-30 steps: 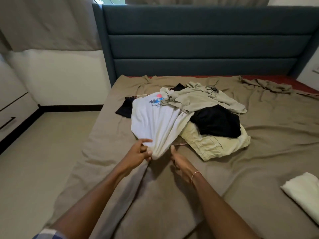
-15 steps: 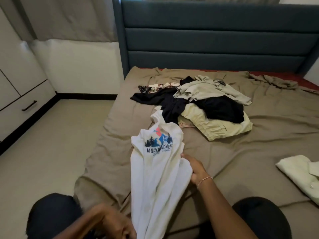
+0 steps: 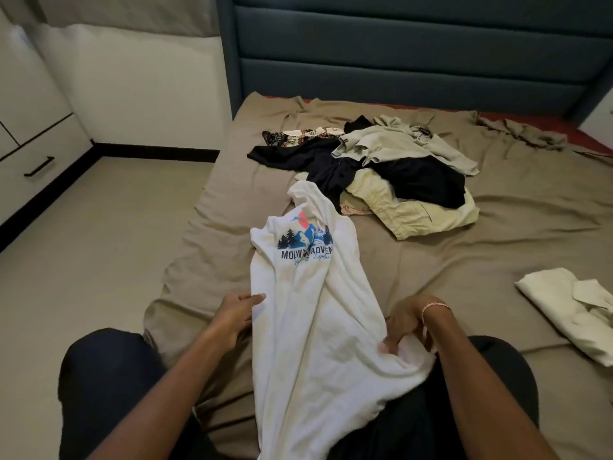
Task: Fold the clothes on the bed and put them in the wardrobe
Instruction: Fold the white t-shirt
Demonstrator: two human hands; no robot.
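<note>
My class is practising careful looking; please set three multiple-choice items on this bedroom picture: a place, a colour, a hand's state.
1. Where does the folded pale cream garment lie?
A on the floor
B on the tan bed sheet, right of and apart from the loose pile of clothes
C on top of that pile

2. What colour is the padded headboard?
A dark teal-blue
B red
C white

3. What is the right hand doing?
A lying flat on the sheet
B holding a hanger
C gripping the white printed T-shirt

Answers:
1 B, it rests alone near the view's right edge.
2 A, its panels are dark teal-blue.
3 C, its fingers curl into the shirt's cloth.
</note>
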